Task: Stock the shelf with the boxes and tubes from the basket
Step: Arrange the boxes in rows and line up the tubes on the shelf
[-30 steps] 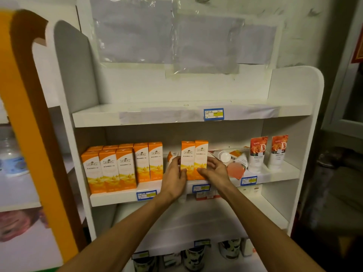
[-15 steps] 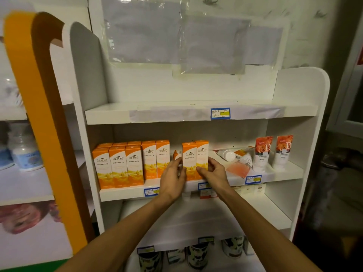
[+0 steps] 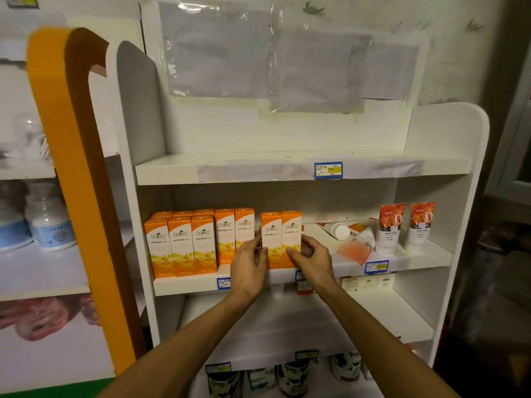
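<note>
Pinching two upright orange boxes between left hand and right hand fingers.

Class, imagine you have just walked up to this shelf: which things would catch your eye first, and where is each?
First, the pair of orange boxes on the middle shelf, held between the left hand and the right hand. Left of them stands a block of matching orange boxes. At the right end stand two upright tubes, with fallen tubes lying beside them.
</note>
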Demonstrator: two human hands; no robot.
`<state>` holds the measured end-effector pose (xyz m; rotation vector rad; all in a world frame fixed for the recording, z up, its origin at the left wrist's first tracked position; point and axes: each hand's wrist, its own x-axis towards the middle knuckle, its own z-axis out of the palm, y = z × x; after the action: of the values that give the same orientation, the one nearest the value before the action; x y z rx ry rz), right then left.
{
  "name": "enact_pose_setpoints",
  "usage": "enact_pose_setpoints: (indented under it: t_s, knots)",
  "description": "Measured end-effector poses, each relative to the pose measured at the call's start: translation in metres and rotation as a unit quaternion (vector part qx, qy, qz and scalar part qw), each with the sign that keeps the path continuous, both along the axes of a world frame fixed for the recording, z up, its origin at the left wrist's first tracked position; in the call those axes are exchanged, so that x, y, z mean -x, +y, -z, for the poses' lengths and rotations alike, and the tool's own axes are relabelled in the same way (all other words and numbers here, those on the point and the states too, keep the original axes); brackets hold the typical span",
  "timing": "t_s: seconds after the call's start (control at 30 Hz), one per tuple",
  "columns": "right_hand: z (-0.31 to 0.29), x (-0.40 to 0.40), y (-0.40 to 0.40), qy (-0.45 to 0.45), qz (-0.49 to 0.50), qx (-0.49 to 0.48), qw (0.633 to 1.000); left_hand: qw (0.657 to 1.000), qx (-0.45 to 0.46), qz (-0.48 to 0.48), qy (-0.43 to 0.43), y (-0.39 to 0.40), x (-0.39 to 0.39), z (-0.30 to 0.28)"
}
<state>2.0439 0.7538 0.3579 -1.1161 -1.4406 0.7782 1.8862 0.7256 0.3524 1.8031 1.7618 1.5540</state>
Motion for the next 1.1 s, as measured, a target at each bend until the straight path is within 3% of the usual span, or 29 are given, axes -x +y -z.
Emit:
enact_pose_setpoints:
  t_s: [0.57, 1.1]
  knots:
    - [0.004, 0.025, -0.005, -0.01, -0.005, -0.004, 1.0, 0.997, -0.028, -0.074, -0.022, -0.012, 0.027, 0.001]
    - [0.006, 0.066, -0.014, -0.022, -0.023, -0.009, 0.999, 0.993, 0.036, -0.105, -0.043, -0.022, 0.057, 0.01]
